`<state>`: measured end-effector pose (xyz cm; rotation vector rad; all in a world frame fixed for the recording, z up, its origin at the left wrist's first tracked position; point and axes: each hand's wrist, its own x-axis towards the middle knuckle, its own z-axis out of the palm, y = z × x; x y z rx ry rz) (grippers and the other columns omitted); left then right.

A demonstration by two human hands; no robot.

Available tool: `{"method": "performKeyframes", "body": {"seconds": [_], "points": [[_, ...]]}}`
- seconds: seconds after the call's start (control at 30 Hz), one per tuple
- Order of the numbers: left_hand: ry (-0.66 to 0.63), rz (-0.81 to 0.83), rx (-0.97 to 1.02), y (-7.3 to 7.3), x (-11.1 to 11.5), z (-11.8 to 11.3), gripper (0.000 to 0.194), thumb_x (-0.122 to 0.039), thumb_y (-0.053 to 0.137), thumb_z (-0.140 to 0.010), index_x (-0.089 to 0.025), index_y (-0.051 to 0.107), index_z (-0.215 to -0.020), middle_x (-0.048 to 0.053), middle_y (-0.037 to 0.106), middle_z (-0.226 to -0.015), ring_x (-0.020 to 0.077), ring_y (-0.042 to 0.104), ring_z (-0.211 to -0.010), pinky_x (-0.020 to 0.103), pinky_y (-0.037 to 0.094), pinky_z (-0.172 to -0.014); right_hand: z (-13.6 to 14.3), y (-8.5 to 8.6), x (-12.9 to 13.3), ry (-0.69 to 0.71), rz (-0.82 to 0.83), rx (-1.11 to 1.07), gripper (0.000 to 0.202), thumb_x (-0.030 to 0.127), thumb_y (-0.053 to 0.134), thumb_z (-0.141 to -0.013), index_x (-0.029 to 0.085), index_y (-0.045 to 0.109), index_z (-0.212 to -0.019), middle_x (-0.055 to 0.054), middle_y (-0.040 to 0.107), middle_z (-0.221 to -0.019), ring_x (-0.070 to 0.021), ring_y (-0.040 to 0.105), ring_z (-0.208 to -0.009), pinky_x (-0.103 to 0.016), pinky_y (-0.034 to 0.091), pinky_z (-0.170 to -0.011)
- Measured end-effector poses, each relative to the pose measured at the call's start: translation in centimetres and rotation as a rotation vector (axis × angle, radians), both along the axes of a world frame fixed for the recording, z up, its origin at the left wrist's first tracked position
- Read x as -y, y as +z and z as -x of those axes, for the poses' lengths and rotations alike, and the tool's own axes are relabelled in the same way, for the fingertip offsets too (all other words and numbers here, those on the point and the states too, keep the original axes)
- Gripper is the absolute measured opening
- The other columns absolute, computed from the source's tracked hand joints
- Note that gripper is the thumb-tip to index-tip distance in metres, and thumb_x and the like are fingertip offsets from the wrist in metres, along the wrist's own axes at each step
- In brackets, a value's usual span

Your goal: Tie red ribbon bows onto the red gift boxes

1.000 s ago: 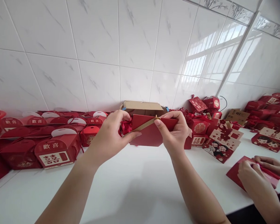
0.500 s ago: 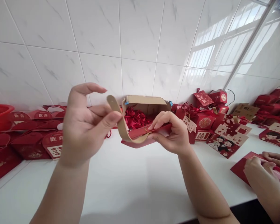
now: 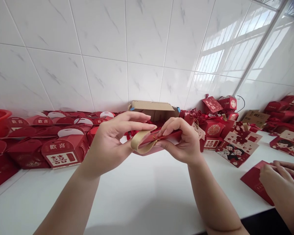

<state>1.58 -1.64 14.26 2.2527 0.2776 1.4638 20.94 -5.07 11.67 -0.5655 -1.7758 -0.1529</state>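
Between my hands, my right hand (image 3: 183,140) pinches a flat red card box (image 3: 168,135) lying left-right, while my left hand (image 3: 115,140) folds its tan strap (image 3: 140,143) rightward.

The red card (image 3: 170,134) pinched in the right hand (image 3: 183,140) looks like matt, smooth paperboard, and the tan strap (image 3: 140,143) bent by the left hand (image 3: 112,143) seems a stiff kraft paper, though its finish is hard to judge. The carton (image 3: 153,109) is raw brown corrugated cardboard. The boxes (image 3: 61,151) are printed red card, faintly satin. The counter (image 3: 137,195) is smooth white, the wall tiles (image 3: 100,49) glossy, marble-veined ceramic.
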Motion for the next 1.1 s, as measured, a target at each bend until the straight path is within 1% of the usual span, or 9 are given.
{"method": "performKeyframes", "body": {"seconds": [0.17,0.3,0.4,0.57,0.67,0.73,0.9,1.0,1.1], "points": [[-0.047,0.173,-0.053,-0.3,0.2,-0.1,0.019,-0.02,0.067,-0.081,-0.03,0.074,-0.096,-0.003,0.075,-0.081,0.014,0.069,-0.073,0.024,0.059,-0.066,-0.1,0.0,0.0,-0.004,0.022,-0.024,0.027,0.022,0.075,-0.073,0.023,0.05,-0.081,0.0,0.06,-0.074,-0.0156,0.057,-0.068,-0.031,0.046,-0.062],[-0.067,0.207,-0.057,-0.3,0.2,-0.1,0.016,-0.023,0.066,-0.082,-0.03,0.074,-0.094,-0.003,0.075,-0.078,0.0161,0.07,-0.073,0.026,0.06,-0.069,-0.2,0.0,0.0,0.038,0.036,-0.045,0.029,0.019,0.077,-0.071,0.023,0.051,-0.081,0.001,0.06,-0.074,-0.0155,0.058,-0.069,-0.031,0.046,-0.062],[-0.072,0.205,-0.081,-0.3,0.1,0.0,0.017,-0.023,0.065,-0.082,-0.03,0.073,-0.096,-0.002,0.075,-0.082,0.0174,0.07,-0.075,0.028,0.06,-0.07,-0.4,0.0,0.0,0.052,0.037,-0.056,0.03,0.017,0.078,-0.07,0.023,0.051,-0.082,0.001,0.061,-0.074,-0.0157,0.058,-0.07,-0.031,0.047,-0.063],[-0.094,0.135,-0.149,-0.2,0.2,0.2,0.021,-0.016,0.061,-0.083,-0.027,0.072,-0.097,0.0,0.074,-0.085,0.0156,0.068,-0.079,0.025,0.057,-0.07,-0.4,0.1,0.0,0.063,0.04,-0.087,0.031,0.017,0.079,-0.068,0.022,0.052,-0.082,0.0,0.061,-0.076,-0.0152,0.059,-0.071,-0.029,0.05,-0.061],[-0.157,0.093,-0.191,0.0,0.2,0.4,0.027,-0.013,0.06,-0.081,-0.024,0.067,-0.105,0.003,0.072,-0.095,0.0195,0.067,-0.089,0.029,0.056,-0.074,-0.2,0.3,0.0,0.133,0.019,-0.114,0.03,0.018,0.078,-0.069,0.022,0.051,-0.082,0.0,0.06,-0.075,-0.0143,0.061,-0.07,-0.028,0.052,-0.061],[-0.164,0.057,-0.196,-0.1,0.2,0.3,0.032,-0.012,0.063,-0.077,-0.023,0.065,-0.106,0.004,0.071,-0.099,0.0216,0.066,-0.093,0.03,0.056,-0.076,0.0,0.5,0.0,0.163,-0.012,-0.143,0.029,0.019,0.078,-0.071,0.021,0.051,-0.081,0.001,0.06,-0.074,-0.014,0.061,-0.07,-0.027,0.053,-0.06],[-0.108,-0.026,-0.022,-0.7,-0.1,-0.8,0.022,-0.01,0.066,-0.077,-0.026,0.068,-0.091,0.001,0.072,-0.09,0.0176,0.066,-0.082,0.027,0.056,-0.067,0.2,0.5,-0.2,0.197,-0.077,-0.186,0.028,0.019,0.077,-0.07,0.021,0.05,-0.077,0.0,0.06,-0.075,-0.0133,0.062,-0.067,-0.027,0.055,-0.058],[-0.058,-0.125,0.033,-1.1,-0.4,-1.1,0.023,-0.009,0.064,-0.079,-0.029,0.069,-0.091,0.0,0.072,-0.092,0.018,0.067,-0.084,0.029,0.057,-0.069,0.2,0.5,0.3,0.119,-0.019,-0.139,0.026,0.016,0.077,-0.07,0.021,0.053,-0.08,-0.001,0.062,-0.077,-0.015,0.063,-0.071,-0.03,0.055,-0.063],[0.016,-0.269,0.013,-1.1,-0.6,-1.0,0.025,-0.009,0.063,-0.08,-0.031,0.068,-0.092,-0.001,0.072,-0.089,0.0191,0.067,-0.087,0.033,0.057,-0.076,0.4,0.6,1.1,-0.058,0.093,-0.048,0.032,0.013,0.071,-0.075,0.022,0.055,-0.1,-0.002,0.064,-0.083,-0.0172,0.064,-0.08,-0.034,0.055,-0.073]]}}
